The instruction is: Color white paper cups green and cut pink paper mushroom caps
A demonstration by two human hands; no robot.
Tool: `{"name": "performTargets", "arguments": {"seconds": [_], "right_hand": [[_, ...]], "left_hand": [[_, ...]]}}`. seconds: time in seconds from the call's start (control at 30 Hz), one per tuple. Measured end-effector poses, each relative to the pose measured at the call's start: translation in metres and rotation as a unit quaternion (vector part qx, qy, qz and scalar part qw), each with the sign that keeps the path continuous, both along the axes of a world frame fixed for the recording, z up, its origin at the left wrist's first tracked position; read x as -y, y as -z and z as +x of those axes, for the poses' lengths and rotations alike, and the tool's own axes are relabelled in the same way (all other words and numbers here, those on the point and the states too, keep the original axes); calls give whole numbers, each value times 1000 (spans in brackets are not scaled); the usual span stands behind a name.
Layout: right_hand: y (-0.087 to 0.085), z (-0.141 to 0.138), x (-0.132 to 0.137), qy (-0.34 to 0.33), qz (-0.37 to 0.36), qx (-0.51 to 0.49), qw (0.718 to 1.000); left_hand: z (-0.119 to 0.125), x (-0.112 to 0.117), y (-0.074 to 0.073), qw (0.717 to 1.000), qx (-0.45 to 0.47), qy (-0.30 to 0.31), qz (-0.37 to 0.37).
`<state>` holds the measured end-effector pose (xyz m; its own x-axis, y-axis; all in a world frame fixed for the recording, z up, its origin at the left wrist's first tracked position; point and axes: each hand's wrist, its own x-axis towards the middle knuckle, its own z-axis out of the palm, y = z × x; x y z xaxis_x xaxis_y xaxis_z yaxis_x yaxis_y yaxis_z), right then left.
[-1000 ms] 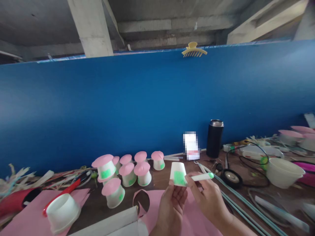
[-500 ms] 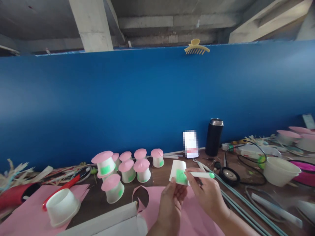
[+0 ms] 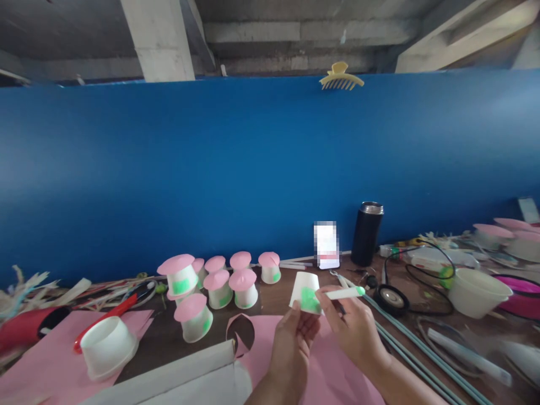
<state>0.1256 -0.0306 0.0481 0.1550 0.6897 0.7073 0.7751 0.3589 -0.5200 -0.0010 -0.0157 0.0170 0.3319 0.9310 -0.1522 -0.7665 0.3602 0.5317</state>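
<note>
My left hand [image 3: 293, 349] holds an upside-down white paper cup [image 3: 304, 288] by its rim, low in the middle of the view. A green patch is painted on the cup's side. My right hand [image 3: 352, 332] pinches a white marker with a green end [image 3: 343, 292], its tip against the green patch. Behind and to the left stand several white cups with pink caps and green patches [image 3: 219, 284]. Pink paper [image 3: 320, 371] lies under my hands.
A black flask [image 3: 366, 233] stands by the blue partition [image 3: 253, 169], a hair claw [image 3: 341, 77] clipped on its top edge. A white bowl [image 3: 478, 292], cables and a round black object [image 3: 391, 298] lie right. A white cup [image 3: 107, 354] and red tool [image 3: 105, 320] sit left.
The cup and marker stay together in my hands; the cup has tilted slightly and the view has shifted a little upward.
</note>
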Motion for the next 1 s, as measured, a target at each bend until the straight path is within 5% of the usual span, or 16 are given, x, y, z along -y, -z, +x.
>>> {"name": "performTargets", "arguments": {"seconds": [1.0], "right_hand": [[0,1,0,14,-26,-13,999]], "left_hand": [[1,0,1,1000,4,-4,-2]]}}
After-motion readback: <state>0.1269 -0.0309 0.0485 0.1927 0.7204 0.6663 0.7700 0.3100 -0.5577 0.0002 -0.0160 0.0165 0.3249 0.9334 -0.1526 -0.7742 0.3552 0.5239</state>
